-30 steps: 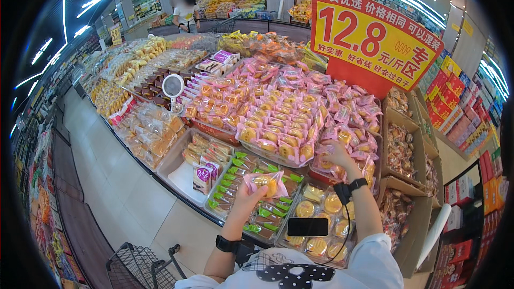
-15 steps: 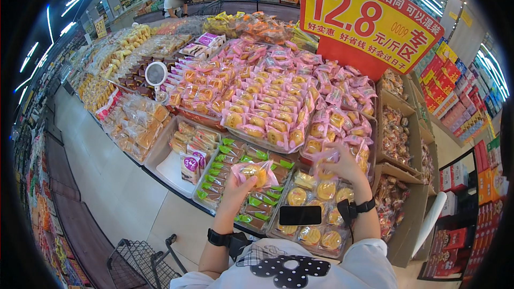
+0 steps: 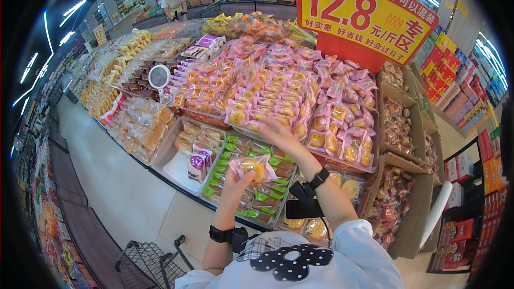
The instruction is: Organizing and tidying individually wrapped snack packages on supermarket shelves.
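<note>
My left hand (image 3: 231, 186) is closed round a small yellow cake (image 3: 252, 169) in a clear, pink-edged wrapper. It is raised over a tray of green-and-brown wrapped snacks (image 3: 220, 167). My right hand (image 3: 279, 134) is stretched out over the front edge of the middle tray of pink-wrapped cakes (image 3: 270, 96). Motion smears its fingers, so whether they hold anything is unclear. To its right stands another tray of pink-wrapped cakes (image 3: 342, 134). Below my right forearm, round yellow packaged cakes (image 3: 350, 188) are partly hidden by the arm and a dark phone (image 3: 302, 209).
A white round-headed object (image 3: 159, 76) stands among packets on the left. A large yellow-and-red sign (image 3: 364, 13) rises behind the trays. Cardboard boxes of snacks (image 3: 396, 120) line the right side. A shopping cart (image 3: 147, 265) is at lower left; a person (image 3: 173, 5) stands far back.
My right hand has moved left from the right-hand cake tray to the middle one. My left hand still holds its wrapped cake in nearly the same place. The distant person has straightened up.
</note>
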The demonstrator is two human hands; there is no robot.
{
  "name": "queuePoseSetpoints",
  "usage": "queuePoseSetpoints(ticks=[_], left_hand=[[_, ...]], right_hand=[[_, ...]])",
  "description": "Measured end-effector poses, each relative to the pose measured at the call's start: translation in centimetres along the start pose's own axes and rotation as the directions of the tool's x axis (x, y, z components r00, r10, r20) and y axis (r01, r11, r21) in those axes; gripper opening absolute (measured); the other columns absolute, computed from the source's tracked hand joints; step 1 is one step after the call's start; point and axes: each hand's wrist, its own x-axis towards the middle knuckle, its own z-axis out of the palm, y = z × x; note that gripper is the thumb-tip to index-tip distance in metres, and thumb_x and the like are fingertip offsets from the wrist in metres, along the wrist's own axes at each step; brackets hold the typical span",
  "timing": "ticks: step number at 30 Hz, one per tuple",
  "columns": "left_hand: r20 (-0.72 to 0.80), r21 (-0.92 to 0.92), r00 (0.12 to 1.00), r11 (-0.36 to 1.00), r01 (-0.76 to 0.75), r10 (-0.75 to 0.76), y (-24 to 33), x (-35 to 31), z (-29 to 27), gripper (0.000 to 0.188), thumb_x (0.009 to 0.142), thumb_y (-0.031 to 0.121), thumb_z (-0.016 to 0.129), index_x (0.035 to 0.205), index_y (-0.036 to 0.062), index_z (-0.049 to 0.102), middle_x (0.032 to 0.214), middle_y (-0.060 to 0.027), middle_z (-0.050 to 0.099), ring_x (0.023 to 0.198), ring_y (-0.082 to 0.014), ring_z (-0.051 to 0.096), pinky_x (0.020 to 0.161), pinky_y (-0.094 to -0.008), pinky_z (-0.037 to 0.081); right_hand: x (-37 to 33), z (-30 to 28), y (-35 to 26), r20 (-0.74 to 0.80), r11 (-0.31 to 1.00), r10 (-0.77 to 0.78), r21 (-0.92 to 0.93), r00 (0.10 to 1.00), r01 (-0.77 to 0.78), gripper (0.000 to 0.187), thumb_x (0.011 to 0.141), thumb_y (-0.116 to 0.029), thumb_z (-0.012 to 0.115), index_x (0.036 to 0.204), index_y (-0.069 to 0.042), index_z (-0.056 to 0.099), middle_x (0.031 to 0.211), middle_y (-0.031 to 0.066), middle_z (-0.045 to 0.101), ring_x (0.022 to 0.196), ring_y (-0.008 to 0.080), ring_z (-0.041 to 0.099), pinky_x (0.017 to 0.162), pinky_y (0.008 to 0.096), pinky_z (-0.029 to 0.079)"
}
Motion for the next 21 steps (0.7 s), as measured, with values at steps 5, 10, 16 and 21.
queuePoseSetpoints(ticks=[5,10,16,21], left_hand=[[-0.053,-0.01,0.997,0.998,0.062,-0.062,-0.2,0.3,-0.8,0.034,0.083,0.007,0.054,0.115,0.0023,0.04,0.108,-0.0091,0.052,0.093,-0.0164,0.055,0.067,-0.0303,0.054],[0.005,-0.02,0.994,0.993,0.112,-0.112,-0.6,0.2,0.4,0.036,0.085,0.01,0.053,0.117,0.0043,0.037,0.109,-0.0081,0.05,0.094,-0.0151,0.055,0.068,-0.0282,0.053],[0.171,-0.007,0.975,0.99,0.142,-0.139,-1.1,0.3,2.1,0.039,0.087,0.012,0.05,0.122,0.0052,0.035,0.113,-0.0105,0.048,0.097,-0.0173,0.054,0.073,-0.0287,0.051],[0.369,0.159,0.928,0.987,-0.011,-0.049,-0.6,0.8,-0.2,0.045,0.086,0.012,0.054,0.125,0.0066,0.032,0.116,-0.0102,0.045,0.099,-0.0173,0.052,0.079,-0.0281,0.047]], right_hand=[[-5.3,-1.1,-1.8,0.523,0.989,0.143,-0.055,0.84,-0.134,0.039,0.092,-0.034,0.042,0.11,0.0,0.054,0.108,0.0086,0.054,0.1,0.0138,0.051,0.084,0.0276,0.043],[-8.5,-3.7,-3.1,0.662,0.904,0.264,0.084,0.701,-0.42,0.045,0.086,-0.029,0.057,0.12,-0.004,0.044,0.111,0.0026,0.051,0.101,0.0087,0.047,0.085,0.0265,0.04],[-11.9,-4.2,-3.9,0.494,0.968,0.204,0.031,0.845,-0.251,0.049,0.078,-0.015,0.066,0.12,-0.003,0.044,0.114,0.0052,0.049,0.106,0.0127,0.045,0.091,0.0277,0.036],[-15.3,-8.3,-4.3,0.337,0.991,0.132,-0.072,0.932,-0.114,0.047,0.076,-0.014,0.067,0.117,-0.002,0.046,0.108,0.005,0.052,0.101,0.0133,0.048,0.087,0.0276,0.039]])
